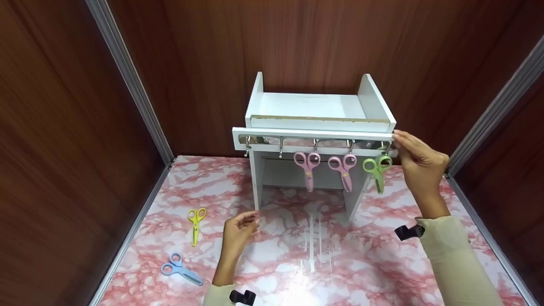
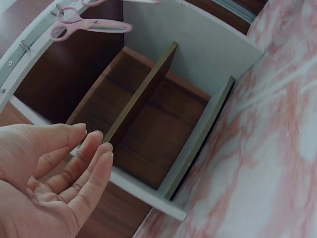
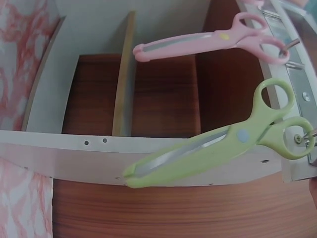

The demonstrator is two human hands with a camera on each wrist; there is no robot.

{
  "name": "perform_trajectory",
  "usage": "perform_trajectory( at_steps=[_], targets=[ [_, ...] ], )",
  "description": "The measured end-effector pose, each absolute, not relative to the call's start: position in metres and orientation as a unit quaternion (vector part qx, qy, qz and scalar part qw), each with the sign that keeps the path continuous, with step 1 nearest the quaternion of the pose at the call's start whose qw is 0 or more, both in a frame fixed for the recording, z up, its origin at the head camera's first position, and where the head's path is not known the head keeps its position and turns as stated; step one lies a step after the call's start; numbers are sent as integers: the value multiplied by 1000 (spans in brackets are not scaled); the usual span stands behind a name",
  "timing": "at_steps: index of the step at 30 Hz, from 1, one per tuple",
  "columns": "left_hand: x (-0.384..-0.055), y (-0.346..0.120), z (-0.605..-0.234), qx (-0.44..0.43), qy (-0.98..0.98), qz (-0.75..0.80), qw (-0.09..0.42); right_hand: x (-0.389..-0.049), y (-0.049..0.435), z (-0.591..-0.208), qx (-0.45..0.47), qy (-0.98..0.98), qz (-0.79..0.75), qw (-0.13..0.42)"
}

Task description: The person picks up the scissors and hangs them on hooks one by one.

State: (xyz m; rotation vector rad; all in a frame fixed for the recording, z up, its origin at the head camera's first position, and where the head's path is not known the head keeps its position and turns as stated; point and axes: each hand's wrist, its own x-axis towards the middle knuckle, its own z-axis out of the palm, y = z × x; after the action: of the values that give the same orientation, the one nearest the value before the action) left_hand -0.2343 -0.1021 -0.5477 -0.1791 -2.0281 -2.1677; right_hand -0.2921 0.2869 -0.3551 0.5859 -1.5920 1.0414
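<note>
My right hand [image 1: 420, 163] pinches the right end of the white hook rail [image 1: 312, 132] on the front of a small white shelf unit [image 1: 304, 104]. Nearest that hand, green scissors [image 1: 378, 172] hang by one finger loop from the rightmost hook. Two pink pairs of scissors, one in the middle [image 1: 309, 172] and one beside the green pair [image 1: 345, 172], hang to their left. The two left hooks hold nothing. Low before the shelf's left side, my left hand [image 1: 238, 231] is empty, with loosely bent fingers; its wrist view shows the thumb [image 2: 62, 136] apart from the fingers.
Yellow scissors [image 1: 195, 225] and blue scissors [image 1: 180, 268] lie on the pink-and-white marbled tabletop [image 1: 361, 272], left of my left hand. Brown wood-grain panels [image 1: 204, 63] stand behind and on both sides. Inside the shelf unit runs a narrow crossboard [image 2: 141, 91].
</note>
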Motion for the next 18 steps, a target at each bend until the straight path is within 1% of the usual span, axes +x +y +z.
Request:
perform_trajectory(
  at_steps=[9,18],
  targets=[
    [-235,-120,-565,-5,-768,-622,151,-296,291,-360,251,-671,436,544],
    [-235,-130,-566,10,-777,-604,179,-299,295,-362,248,-676,429,546]
  ],
)
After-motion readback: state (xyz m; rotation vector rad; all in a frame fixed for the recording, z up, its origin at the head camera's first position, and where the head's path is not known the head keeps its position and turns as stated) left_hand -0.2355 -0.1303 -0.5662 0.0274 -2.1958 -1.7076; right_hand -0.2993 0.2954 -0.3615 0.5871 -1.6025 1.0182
